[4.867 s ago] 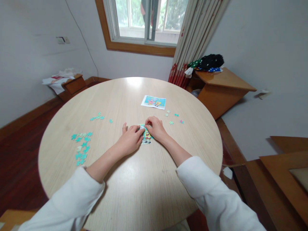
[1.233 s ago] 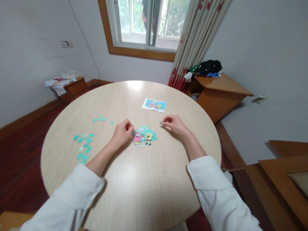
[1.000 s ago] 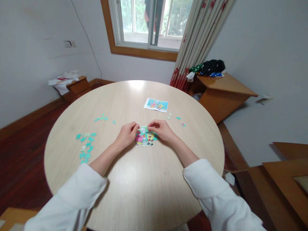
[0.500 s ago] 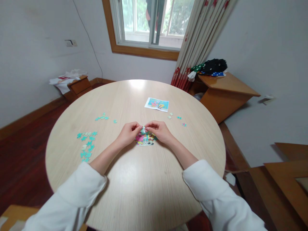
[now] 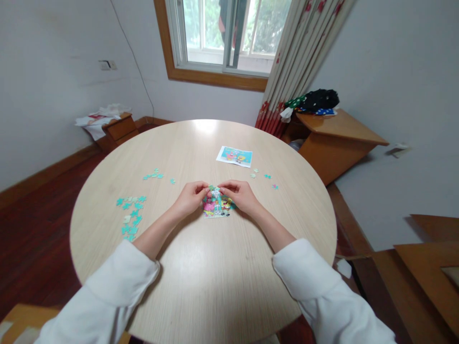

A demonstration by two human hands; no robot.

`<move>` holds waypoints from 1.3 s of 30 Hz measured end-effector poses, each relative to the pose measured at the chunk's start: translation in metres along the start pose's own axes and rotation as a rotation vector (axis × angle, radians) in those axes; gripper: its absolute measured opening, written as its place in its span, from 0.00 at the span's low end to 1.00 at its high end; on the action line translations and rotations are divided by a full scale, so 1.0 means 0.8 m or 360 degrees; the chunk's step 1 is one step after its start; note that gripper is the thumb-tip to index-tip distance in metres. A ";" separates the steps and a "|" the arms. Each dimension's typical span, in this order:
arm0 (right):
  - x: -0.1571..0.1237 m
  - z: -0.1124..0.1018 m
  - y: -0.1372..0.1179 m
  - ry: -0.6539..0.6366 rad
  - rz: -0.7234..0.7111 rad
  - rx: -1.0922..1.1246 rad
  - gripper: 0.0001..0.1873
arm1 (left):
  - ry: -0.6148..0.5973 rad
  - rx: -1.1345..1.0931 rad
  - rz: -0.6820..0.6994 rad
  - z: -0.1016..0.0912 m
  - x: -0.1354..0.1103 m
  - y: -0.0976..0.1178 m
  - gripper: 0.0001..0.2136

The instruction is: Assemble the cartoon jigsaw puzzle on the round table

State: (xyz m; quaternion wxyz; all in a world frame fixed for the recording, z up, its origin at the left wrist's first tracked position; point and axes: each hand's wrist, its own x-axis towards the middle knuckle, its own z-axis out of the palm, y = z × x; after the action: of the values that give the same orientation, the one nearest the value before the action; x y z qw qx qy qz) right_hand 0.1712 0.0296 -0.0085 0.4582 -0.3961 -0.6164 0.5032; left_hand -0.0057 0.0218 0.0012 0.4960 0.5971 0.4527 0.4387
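Observation:
A small partly joined cartoon puzzle [image 5: 215, 206] lies on the round pale wood table [image 5: 201, 282]. My left hand [image 5: 191, 197] and my right hand [image 5: 239, 195] meet over the puzzle's far edge. Their fingertips pinch together at a small teal piece [image 5: 213, 188] there. Which hand carries the piece I cannot tell. Both hands are closed in a pinch, knuckles up, wrists resting near the table.
Loose teal pieces [image 5: 130, 216] lie in a cluster at the left, a few more pieces [image 5: 155, 176] farther back. A reference picture [image 5: 234, 155] lies beyond the puzzle, with scattered pieces [image 5: 264, 177] to its right. A wooden side table [image 5: 337, 131] with clothes stands at the right.
My right hand came back from the pieces at the right with a small piece. Both hands closed in over the puzzle's far edge and have stayed there, shifting slightly.

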 end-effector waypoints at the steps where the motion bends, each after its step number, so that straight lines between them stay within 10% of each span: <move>1: 0.000 0.001 -0.001 -0.0003 -0.0011 -0.0002 0.11 | 0.0000 -0.0008 -0.0015 0.000 0.000 0.000 0.13; 39: -0.008 -0.001 -0.010 0.0078 -0.0514 -0.0817 0.08 | 0.0077 0.0055 0.0080 0.002 -0.004 0.003 0.14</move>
State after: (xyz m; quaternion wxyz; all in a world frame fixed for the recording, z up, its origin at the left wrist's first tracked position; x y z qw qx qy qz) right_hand 0.1731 0.0226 -0.0018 0.4318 -0.4079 -0.7672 0.2419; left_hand -0.0047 0.0185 0.0034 0.4633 0.6061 0.4569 0.4574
